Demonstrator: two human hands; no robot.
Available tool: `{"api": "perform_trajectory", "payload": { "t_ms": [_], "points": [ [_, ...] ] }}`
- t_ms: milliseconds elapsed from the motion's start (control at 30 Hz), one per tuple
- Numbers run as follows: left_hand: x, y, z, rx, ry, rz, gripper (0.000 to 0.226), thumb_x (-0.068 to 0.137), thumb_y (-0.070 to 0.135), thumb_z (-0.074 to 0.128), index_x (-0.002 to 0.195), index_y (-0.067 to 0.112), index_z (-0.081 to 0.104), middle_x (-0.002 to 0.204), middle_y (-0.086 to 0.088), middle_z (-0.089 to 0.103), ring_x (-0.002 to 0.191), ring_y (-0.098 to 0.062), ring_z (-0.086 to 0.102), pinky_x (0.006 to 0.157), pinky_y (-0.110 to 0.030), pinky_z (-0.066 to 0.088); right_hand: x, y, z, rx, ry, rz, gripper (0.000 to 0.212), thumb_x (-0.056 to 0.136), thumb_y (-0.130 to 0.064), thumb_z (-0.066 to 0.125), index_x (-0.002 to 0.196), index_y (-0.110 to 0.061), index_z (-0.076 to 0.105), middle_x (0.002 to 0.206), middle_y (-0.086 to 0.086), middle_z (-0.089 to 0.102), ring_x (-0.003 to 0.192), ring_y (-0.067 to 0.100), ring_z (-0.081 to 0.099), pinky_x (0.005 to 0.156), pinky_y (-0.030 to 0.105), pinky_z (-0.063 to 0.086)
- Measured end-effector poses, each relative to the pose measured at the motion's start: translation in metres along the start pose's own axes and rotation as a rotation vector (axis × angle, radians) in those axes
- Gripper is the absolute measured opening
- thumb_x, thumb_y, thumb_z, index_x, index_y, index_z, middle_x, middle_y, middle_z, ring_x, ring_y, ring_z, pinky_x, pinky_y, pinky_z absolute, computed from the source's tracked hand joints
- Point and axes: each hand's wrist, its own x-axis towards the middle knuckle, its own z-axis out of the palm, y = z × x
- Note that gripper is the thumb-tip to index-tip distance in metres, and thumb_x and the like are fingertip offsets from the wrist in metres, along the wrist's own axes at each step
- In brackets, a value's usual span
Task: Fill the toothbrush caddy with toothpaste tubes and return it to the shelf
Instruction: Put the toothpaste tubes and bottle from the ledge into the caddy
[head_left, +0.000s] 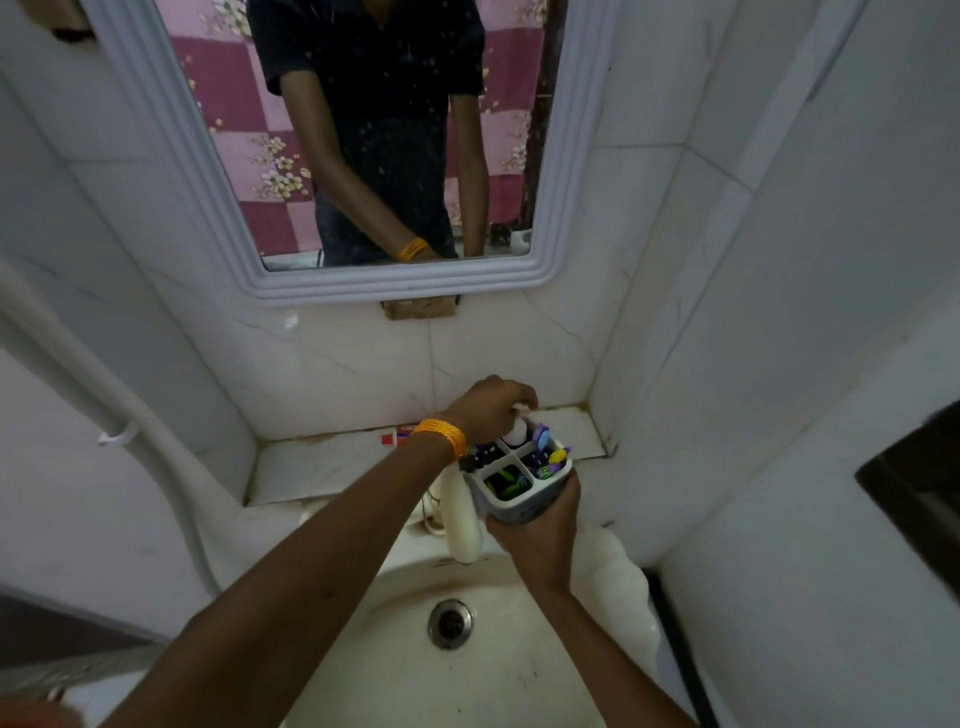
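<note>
Home bathroom. White washbasin (467, 675) with metal drain (450, 623) below; framed wall mirror (363, 283) above. Marble-look wall tiles (363, 364), narrow tiled shelf (322, 467) behind basin, toothpaste tube (396, 435) lying on it, white pipe (130, 415) at left.

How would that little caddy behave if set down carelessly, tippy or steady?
Probably a bit tippy: the caddy looks tall and narrow, with toothbrushes poking above its rim. Likely light plastic, since the right hand alone holds it from below.
</note>
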Motion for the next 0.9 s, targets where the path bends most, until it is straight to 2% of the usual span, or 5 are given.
{"api": "perform_trajectory", "payload": {
  "t_ms": [200, 433, 533, 700, 900],
  "points": [
    [-0.027, -0.074, -0.017, -0.164, 0.347, -0.258, 0.037, 0.083, -0.003, 0.051, 0.113, 0.009, 0.068, 0.117, -0.013, 0.071, 0.109, -0.031, 0.066, 0.095, -0.033, 0.05, 0.001, 0.003, 0.005, -0.016, 0.031, -0.016, 0.126, 0.042, -0.014, 0.103, 0.148, -0.021, 0.038, 0.141, -0.002, 0.057, 0.129, 0.011, 0.06, 0.102, 0.031, 0.055],
    [-0.053, -0.15, 0.027, -0.101, 0.1, -0.52, 0.042, 0.089, 0.014, 0.06, 0.131, 0.009, 0.057, 0.134, -0.018, 0.06, 0.122, -0.035, 0.057, 0.104, -0.039, 0.046, 0.0, 0.004, 0.005, -0.017, 0.019, -0.036, 0.126, 0.043, -0.008, 0.104, 0.15, -0.015, 0.037, 0.141, 0.0, 0.057, 0.127, 0.002, 0.059, 0.096, 0.008, 0.048],
    [-0.051, -0.156, 0.048, -0.044, 0.051, -0.485, 0.033, 0.09, 0.024, 0.06, 0.121, 0.01, 0.062, 0.125, -0.018, 0.064, 0.114, -0.036, 0.06, 0.099, -0.041, 0.049, 0.001, 0.001, 0.006, -0.007, 0.014, -0.029, 0.125, 0.044, -0.008, 0.104, 0.149, -0.017, 0.037, 0.14, -0.003, 0.057, 0.124, -0.01, 0.056, 0.096, 0.008, 0.048],
    [-0.054, -0.158, 0.064, 0.146, 0.062, -0.46, 0.043, 0.086, 0.029, 0.066, 0.125, 0.012, 0.059, 0.125, -0.016, 0.061, 0.117, -0.036, 0.053, 0.097, -0.044, 0.048, -0.001, 0.004, 0.006, -0.029, 0.017, -0.04, 0.125, 0.046, -0.009, 0.104, 0.15, -0.016, 0.036, 0.145, 0.0, 0.057, 0.131, 0.008, 0.058, 0.1, 0.015, 0.051],
    [-0.067, -0.14, 0.016, -0.033, 0.237, -0.356, 0.036, 0.089, 0.019, 0.066, 0.121, 0.003, 0.059, 0.12, -0.021, 0.064, 0.111, -0.036, 0.06, 0.092, -0.038, 0.045, -0.003, -0.006, 0.004, 0.007, 0.038, -0.046, 0.123, 0.046, -0.008, 0.104, 0.148, -0.02, 0.038, 0.141, -0.002, 0.057, 0.127, -0.003, 0.057, 0.096, 0.01, 0.05]
  ]
}}
